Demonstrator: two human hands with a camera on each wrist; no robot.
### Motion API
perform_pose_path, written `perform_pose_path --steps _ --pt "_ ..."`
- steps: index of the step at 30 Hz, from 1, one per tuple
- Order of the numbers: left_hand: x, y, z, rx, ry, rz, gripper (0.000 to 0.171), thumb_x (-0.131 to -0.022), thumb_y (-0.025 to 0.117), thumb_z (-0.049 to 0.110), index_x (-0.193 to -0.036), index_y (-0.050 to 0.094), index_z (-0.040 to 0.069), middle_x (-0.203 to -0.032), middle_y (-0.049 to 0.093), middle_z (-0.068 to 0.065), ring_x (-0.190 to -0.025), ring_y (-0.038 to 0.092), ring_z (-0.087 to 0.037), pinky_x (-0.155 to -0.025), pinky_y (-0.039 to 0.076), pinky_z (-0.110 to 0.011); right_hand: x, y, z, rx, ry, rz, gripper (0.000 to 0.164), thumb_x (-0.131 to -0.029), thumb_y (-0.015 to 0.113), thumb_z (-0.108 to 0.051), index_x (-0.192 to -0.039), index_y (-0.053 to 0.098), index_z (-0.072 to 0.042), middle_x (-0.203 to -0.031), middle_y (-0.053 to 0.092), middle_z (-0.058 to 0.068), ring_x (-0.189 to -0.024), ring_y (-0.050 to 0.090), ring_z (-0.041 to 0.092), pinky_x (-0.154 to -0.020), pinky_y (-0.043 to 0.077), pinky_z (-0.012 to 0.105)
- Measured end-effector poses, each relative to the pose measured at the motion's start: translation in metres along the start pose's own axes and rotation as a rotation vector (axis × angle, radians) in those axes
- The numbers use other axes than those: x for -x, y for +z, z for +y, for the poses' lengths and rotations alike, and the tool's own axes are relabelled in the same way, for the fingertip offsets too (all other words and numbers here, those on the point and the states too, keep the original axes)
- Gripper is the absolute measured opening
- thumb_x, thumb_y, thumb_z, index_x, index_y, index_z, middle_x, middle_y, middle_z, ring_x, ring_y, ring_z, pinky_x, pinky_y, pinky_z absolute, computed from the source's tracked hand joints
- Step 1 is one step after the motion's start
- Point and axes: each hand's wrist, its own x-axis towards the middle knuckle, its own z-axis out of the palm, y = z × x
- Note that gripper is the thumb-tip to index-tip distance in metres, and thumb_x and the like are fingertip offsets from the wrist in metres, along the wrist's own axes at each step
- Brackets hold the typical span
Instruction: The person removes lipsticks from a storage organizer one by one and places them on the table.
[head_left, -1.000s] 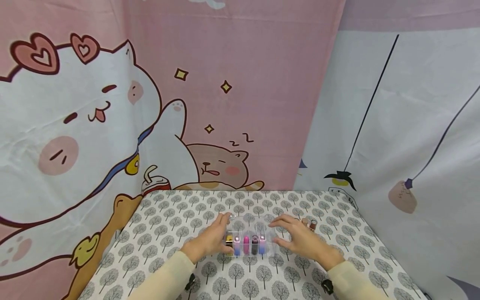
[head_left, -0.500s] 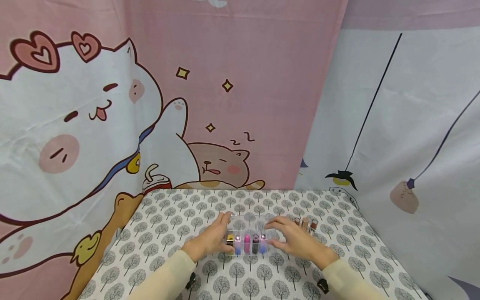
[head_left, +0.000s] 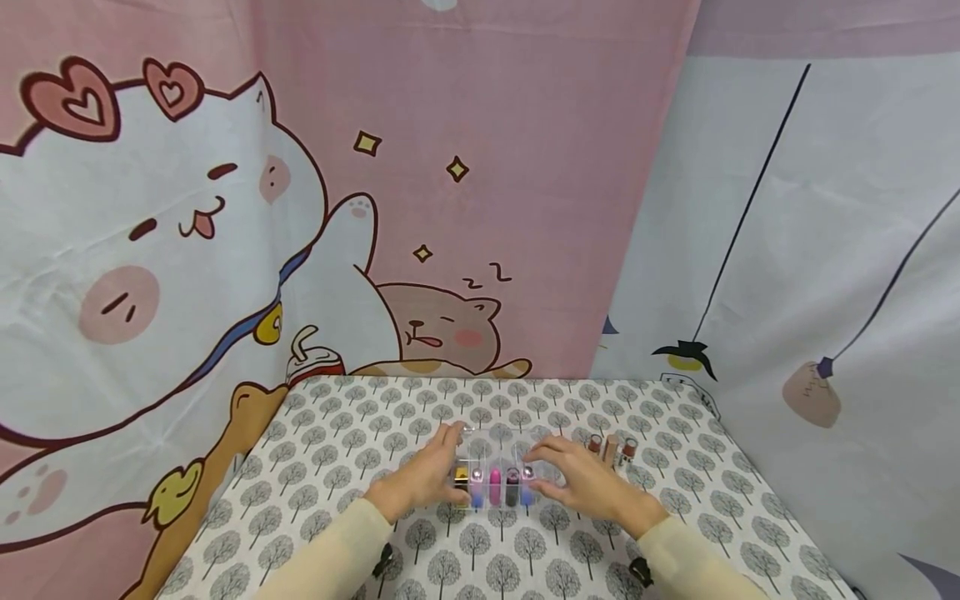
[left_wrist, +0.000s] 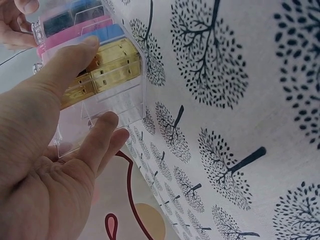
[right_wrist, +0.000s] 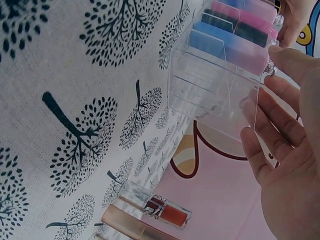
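Note:
A clear plastic organizer with dividers stands on the table in the head view. From left to right it holds a gold-and-black tube, a purple-and-blue tube, a bright pink tube, a black tube and a pink-and-blue tube. My left hand grips the organizer's left end, thumb across the front and fingers at the side. Around the right end, my right hand has thumb and fingers spread, close to the pink-and-blue tube's cap; whether they touch it I cannot tell.
Beyond my right hand stand a lip gloss with a red part, a rose-gold tube and another small red-topped tube. A tree-print cloth covers the table. Cartoon-printed fabric hangs behind and beside it.
My right hand has moved left, from beside the organizer to over its right end, uncovering more of the small tubes behind it. The left hand and organizer have stayed in place.

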Motion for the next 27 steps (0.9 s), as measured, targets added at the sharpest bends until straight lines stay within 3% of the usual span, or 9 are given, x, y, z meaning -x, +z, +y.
perform_pose_path --steps 7,16,27 --pt "-0.0013 -0.0009 0.0014 -0.006 0.001 0.004 0.133 -0.083 0.108 0.029 -0.181 0.023 0.000 -0.166 0.052 -0.024 -0.140 0.070 -0.042 -0.126 0.061 -0.056 -0.0005 0.0035 0.0004 0.010 -0.013 0.014 0.038 -0.110 0.081 -0.034 -0.142 0.080 -0.013 -0.142 0.081 0.001 -0.130 0.078 0.024 -0.117 0.068 0.052" --pt "-0.0021 0.0000 0.0002 -0.007 0.001 0.003 0.132 -0.084 0.108 0.029 -0.181 0.023 0.000 -0.166 0.052 -0.025 -0.140 0.071 -0.042 -0.126 0.062 -0.056 -0.0014 0.0071 -0.0010 0.014 -0.012 0.021 0.036 -0.111 0.081 -0.034 -0.142 0.081 -0.016 -0.137 0.082 -0.003 -0.123 0.078 0.017 -0.114 0.069 0.051" --pt "-0.0014 0.0021 0.0003 -0.015 0.004 0.010 0.133 -0.082 0.109 0.030 -0.181 0.024 0.000 -0.163 0.053 -0.024 -0.135 0.072 -0.040 -0.124 0.063 -0.055 -0.0001 0.0086 -0.0006 -0.012 0.048 -0.004 0.035 -0.114 0.074 -0.044 -0.142 0.081 -0.024 -0.138 0.083 -0.009 -0.125 0.076 0.016 -0.119 0.062 0.066"
